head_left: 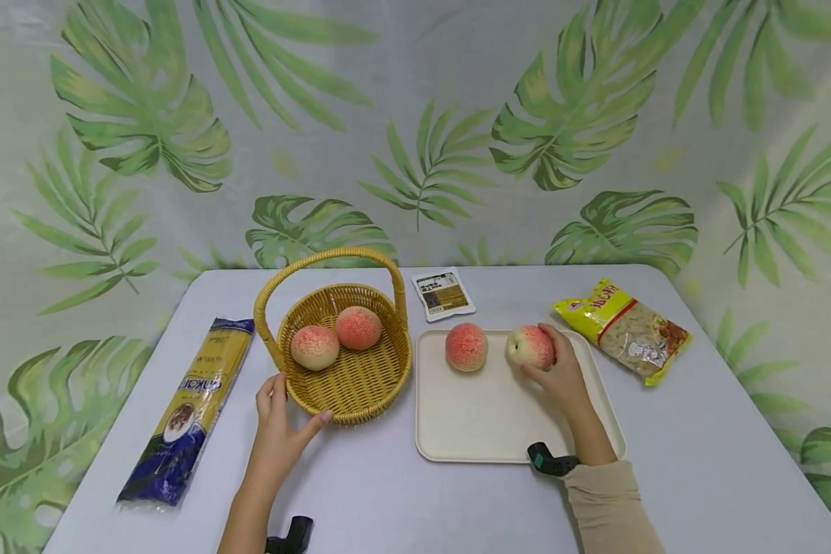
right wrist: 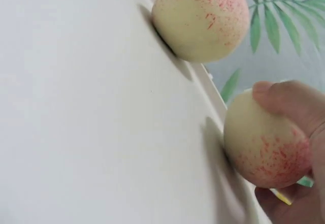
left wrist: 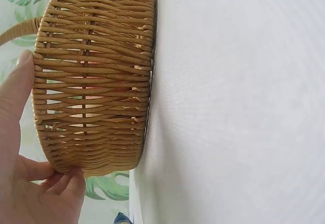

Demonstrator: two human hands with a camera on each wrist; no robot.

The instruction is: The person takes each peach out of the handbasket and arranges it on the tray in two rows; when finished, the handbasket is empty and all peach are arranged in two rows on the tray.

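Observation:
My left hand (head_left: 277,427) holds the near-left rim of a yellow wicker basket (head_left: 370,396), thumb at the front and fingers at the side. In the left wrist view, thumb and fingertips touch the basket's woven wall (left wrist: 96,87). Inside the basket lie two pink-and-cream peaches, one on the left (head_left: 315,348) and one farther back (head_left: 358,328). My right hand (head_left: 561,377) grips a peach (right wrist: 266,142) between thumb and fingers, at the back right of a cream tray (head_left: 488,419). Whether it touches the tray, I cannot tell. Left of it, another peach (head_left: 467,347) sits on the tray.
A long blue-and-yellow pasta packet (head_left: 187,412) lies left of the basket. Behind the tray is a small white-and-brown sachet (head_left: 444,294). To the tray's right lies a yellow-ended clear food bag (head_left: 626,331). A leaf-patterned cloth (head_left: 422,161) hangs behind the white table (head_left: 388,500).

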